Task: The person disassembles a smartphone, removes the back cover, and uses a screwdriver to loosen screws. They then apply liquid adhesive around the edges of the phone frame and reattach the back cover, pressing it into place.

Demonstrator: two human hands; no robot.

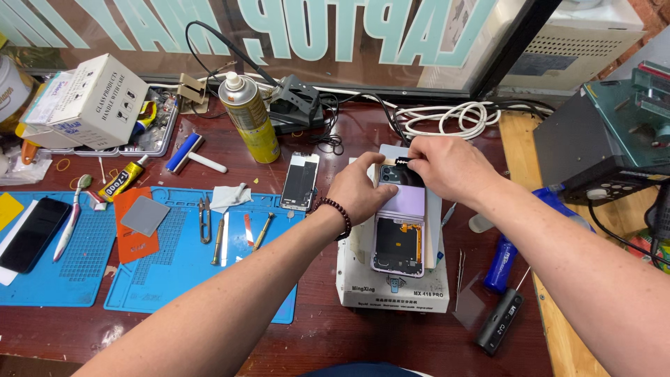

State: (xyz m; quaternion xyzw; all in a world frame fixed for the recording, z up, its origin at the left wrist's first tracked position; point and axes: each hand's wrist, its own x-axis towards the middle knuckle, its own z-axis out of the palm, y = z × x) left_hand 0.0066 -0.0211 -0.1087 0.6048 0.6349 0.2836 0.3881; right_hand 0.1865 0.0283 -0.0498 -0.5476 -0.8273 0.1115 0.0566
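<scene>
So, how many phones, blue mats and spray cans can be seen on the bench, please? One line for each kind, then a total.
Phones: 3 – opened lilac phone under the left hand and right hand, black phone, bare phone frame
Blue mats: 2 –
Spray cans: 1 – yellow spray can
Total: 6

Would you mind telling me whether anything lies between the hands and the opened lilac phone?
Nothing visible does. The left hand rests against the lilac phone at its upper left, and the right hand pinches a small black part at its top edge, on the white heating pad.
</scene>
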